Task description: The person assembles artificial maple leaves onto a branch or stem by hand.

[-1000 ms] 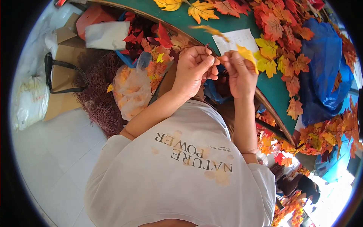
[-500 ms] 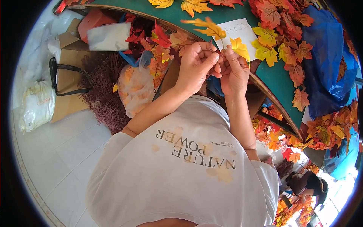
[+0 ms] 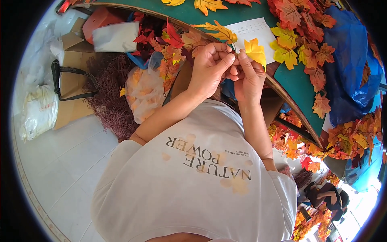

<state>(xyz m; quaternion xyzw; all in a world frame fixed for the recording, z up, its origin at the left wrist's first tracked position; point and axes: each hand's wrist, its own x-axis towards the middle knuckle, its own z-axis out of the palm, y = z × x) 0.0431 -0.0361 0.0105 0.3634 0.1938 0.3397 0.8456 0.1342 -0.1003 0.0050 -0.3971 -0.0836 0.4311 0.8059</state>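
Close together at the table's edge, my two hands are pinched with their fingertips almost meeting. My left hand [image 3: 209, 72] grips the stem of a yellow-orange artificial maple leaf [image 3: 221, 32], whose blade sticks up above the fingers. My right hand [image 3: 249, 76] has its thumb pressed on its forefinger, with a second yellow artificial leaf [image 3: 254, 52] standing out just above it. The thin stems run in between the fingers, where their ends are hidden. Behind the leaves lies a white sheet of paper [image 3: 258, 32] with handwriting.
The green table top [image 3: 296, 82] holds red, orange and yellow leaves [image 3: 284, 38] and a blue plastic bag [image 3: 342, 60] at right. To the left are a clear bag of leaves [image 3: 141, 88], brown twiggy bundles [image 3: 113, 97] and a cardboard box [image 3: 76, 92]. Another person [image 3: 328, 197] is at lower right.
The yellow-orange leaf above my left hand, blurred before, has tilted slightly and is now steady. My hands barely shifted and keep their pinch. The person at lower right has changed posture.
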